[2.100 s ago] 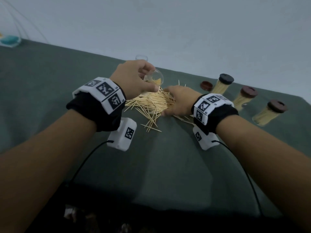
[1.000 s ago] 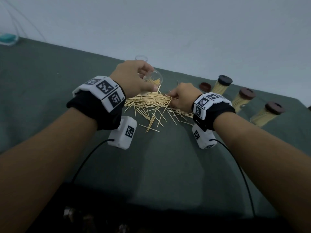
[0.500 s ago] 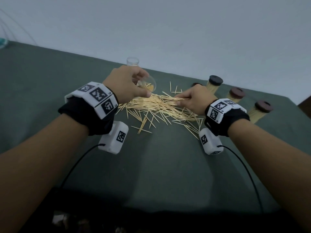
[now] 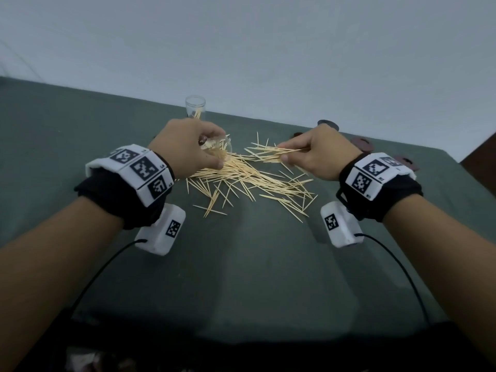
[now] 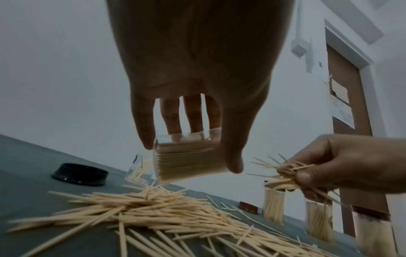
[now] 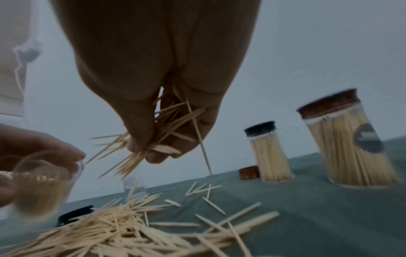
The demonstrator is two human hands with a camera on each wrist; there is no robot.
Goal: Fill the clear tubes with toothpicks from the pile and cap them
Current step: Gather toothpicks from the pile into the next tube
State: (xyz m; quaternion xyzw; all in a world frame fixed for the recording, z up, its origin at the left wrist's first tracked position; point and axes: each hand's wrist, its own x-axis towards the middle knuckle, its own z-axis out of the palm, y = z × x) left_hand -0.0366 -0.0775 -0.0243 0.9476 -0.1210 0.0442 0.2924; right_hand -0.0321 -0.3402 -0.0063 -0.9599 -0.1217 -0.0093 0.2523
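Note:
My left hand (image 4: 185, 149) grips a clear tube (image 5: 189, 160) tipped on its side above the toothpick pile (image 4: 249, 181), its mouth facing right; toothpicks lie packed inside it. My right hand (image 4: 316, 154) pinches a bunch of toothpicks (image 4: 271, 154) lifted off the pile, their tips pointing left toward the tube (image 6: 41, 187). A gap separates the bunch (image 6: 136, 153) from the tube mouth. A second clear tube (image 4: 195, 107) stands upright behind my left hand with a few toothpicks in it.
Filled, capped tubes (image 6: 268, 153) (image 6: 349, 146) stand at the back right, partly hidden behind my right hand in the head view. A loose black cap (image 5: 80, 173) lies on the green table (image 4: 255, 264) at the left; a brown cap (image 5: 248, 207) lies beside the capped tubes.
My right hand has gathered toothpicks from the pile, lifted them and drawn back to the right. The pile is spread wider. My left hand keeps holding the tilted tube.

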